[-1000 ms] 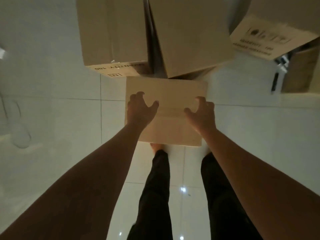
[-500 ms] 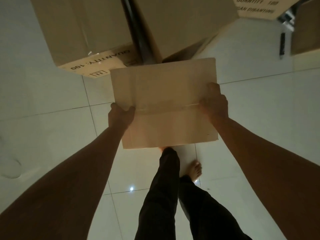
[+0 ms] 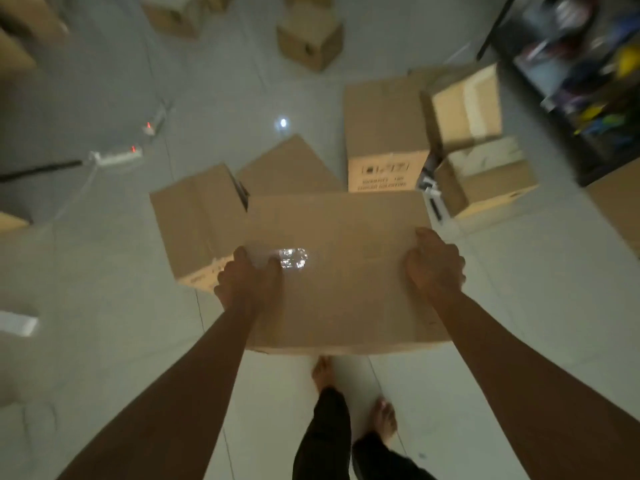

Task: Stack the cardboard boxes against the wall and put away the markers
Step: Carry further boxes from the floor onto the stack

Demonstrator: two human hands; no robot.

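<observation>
I hold a brown cardboard box [image 3: 346,271] in front of me, lifted above the floor and my feet. My left hand [image 3: 247,278] grips its left side with the fingers curled over the top face. My right hand [image 3: 434,263] grips its right edge. A strip of shiny tape glints on the box top near my left hand. Several more cardboard boxes stand on the floor beyond it: one at the left [image 3: 197,220], a tall one with printed text [image 3: 382,133], and others to the right [image 3: 464,105]. No markers can be made out.
Pale tiled floor [image 3: 104,341] lies all around. A white power strip [image 3: 116,156] with red lights and cables lies at the left. A dark shelf [image 3: 585,64] with colourful items stands at the upper right. Small boxes [image 3: 310,36] sit farther back. My bare feet [image 3: 384,417] are below.
My hands went from reaching over the box on the floor to gripping its sides and lifting it. The view has swung up from the floor to the room.
</observation>
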